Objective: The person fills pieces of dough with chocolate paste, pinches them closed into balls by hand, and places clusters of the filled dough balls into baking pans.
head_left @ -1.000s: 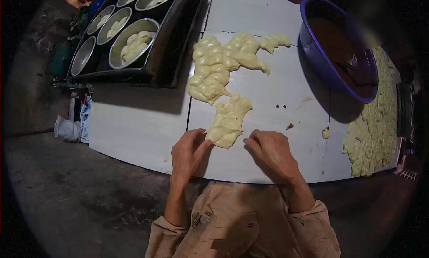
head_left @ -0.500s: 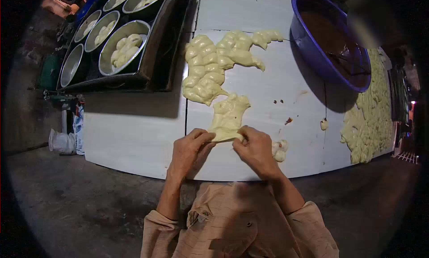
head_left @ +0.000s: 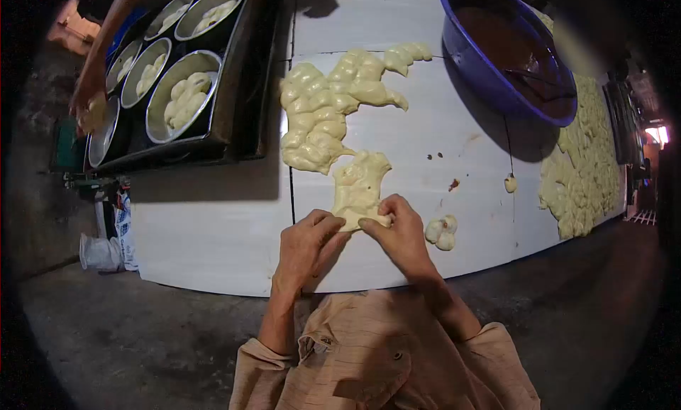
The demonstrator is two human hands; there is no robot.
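A flat, stretched piece of pale dough (head_left: 360, 179) lies on the white table in front of me. My left hand (head_left: 306, 248) pinches its near left corner between thumb and fingers. At the near right edge, my right hand (head_left: 402, 238) is closed on the same dough, its thumb pressed on top and fingers curled around the rim. Beyond it spreads a larger lumpy mass of dough (head_left: 316, 115), its tip close to the piece in my hands. A small knotted dough lump (head_left: 441, 233) sits right of my right hand.
A dark tray (head_left: 227, 112) at the left holds several metal tins, some with dough, including a near tin (head_left: 154, 119). Another person's arm (head_left: 99, 62) reaches along its left side. A purple basin (head_left: 461, 52) of brown filling stands back right, beside a wide dough sheet (head_left: 582, 169).
The dough's near edge has been lowered and gathered toward me, and my right thumb now presses on it. Another person's arm has appeared beside the tins. The view has shifted slightly.
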